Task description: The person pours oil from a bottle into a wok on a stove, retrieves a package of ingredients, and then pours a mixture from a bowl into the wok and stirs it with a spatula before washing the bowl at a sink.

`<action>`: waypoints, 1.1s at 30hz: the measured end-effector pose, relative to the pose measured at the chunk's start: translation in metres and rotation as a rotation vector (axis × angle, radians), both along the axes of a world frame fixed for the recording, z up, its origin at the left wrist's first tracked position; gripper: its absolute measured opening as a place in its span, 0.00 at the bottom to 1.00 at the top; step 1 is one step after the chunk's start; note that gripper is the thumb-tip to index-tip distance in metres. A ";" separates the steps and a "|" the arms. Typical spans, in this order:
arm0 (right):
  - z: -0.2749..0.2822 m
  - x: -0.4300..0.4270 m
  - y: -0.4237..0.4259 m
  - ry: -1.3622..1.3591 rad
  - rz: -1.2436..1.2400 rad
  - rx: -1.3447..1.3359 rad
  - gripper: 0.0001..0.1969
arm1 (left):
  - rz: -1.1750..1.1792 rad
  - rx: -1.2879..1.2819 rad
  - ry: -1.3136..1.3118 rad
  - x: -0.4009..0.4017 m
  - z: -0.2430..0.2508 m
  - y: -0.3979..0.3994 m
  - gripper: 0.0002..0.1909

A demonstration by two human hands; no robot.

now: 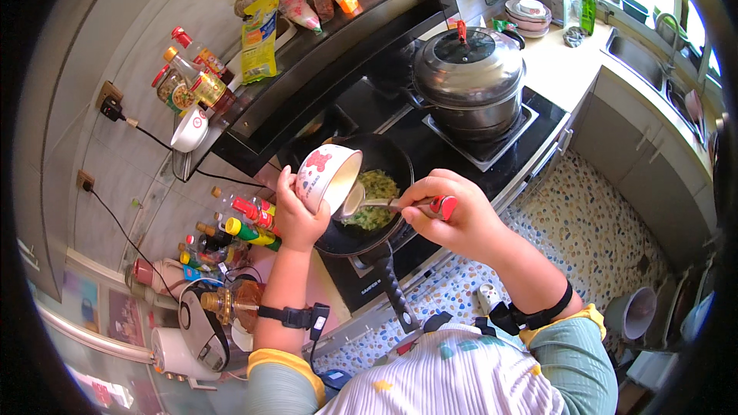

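My left hand [304, 216] grips a white bowl [328, 176] with a red bear print, tilted over a black frying pan [398, 167]. In my right hand [447, 213] is a spoon [377, 203] with a red-ended handle. Its head lies just beside the bowl's lower rim, above the pan; whether they touch I cannot tell. Yellow-green batter-like food [377, 184] covers part of the pan's bottom. The pan sits on the near side of a black gas stove [375, 105], its black handle [395, 294] pointing towards me.
A lidded steel steamer pot [470, 80] stands on the other burner. Several sauce bottles [253, 233] crowd the left counter. Seasoning bottles [199, 78] and a small white bowl [190, 129] line the shelf behind. To the right are stacked dishes [527, 17] and a sink [637, 60].
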State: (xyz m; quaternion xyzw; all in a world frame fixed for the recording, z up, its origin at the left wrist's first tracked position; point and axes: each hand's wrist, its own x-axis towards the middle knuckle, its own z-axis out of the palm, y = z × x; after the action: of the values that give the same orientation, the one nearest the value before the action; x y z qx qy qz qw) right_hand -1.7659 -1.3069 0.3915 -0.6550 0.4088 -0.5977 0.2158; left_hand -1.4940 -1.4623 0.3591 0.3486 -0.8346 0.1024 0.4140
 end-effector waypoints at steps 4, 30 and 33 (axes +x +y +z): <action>-0.002 0.010 0.006 0.023 0.028 0.035 0.07 | -0.010 0.024 0.091 -0.008 -0.015 -0.005 0.42; -0.006 0.030 0.040 0.184 -0.186 0.079 0.07 | 0.049 -0.020 0.107 0.026 -0.022 0.001 0.42; -0.006 0.032 0.040 0.186 -0.174 0.068 0.07 | 0.053 -0.047 0.121 0.028 -0.019 0.002 0.42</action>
State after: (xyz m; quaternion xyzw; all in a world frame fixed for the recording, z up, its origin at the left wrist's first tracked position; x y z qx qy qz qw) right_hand -1.7337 -1.2665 0.3858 -0.6620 0.5025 -0.5365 0.1463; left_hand -1.4663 -1.4604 0.3406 0.3665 -0.7958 0.1116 0.4690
